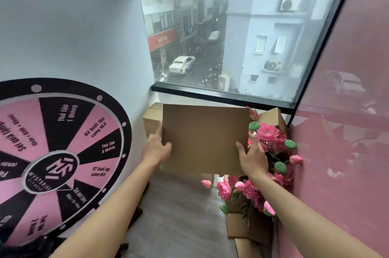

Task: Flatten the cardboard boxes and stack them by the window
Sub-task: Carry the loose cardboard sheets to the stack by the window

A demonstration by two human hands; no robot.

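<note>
A flattened brown cardboard box [203, 137] is held out flat in front of me, just below the window [237, 32]. My left hand [156, 148] grips its left edge, thumb on top. My right hand [252, 156] grips its right edge near the lower corner. Behind the flat piece, closed cardboard boxes [152, 120] stand against the wall under the window sill. An open cardboard box [271, 116] shows behind the flowers on the right. More open cardboard [248, 228] lies on the floor at the lower right.
A big pink and black prize wheel [59, 156] leans on the left wall. Pink artificial flowers [269, 148] crowd the right side along the pink wall [341, 152]. Grey floor [179, 215] runs between them in a narrow strip.
</note>
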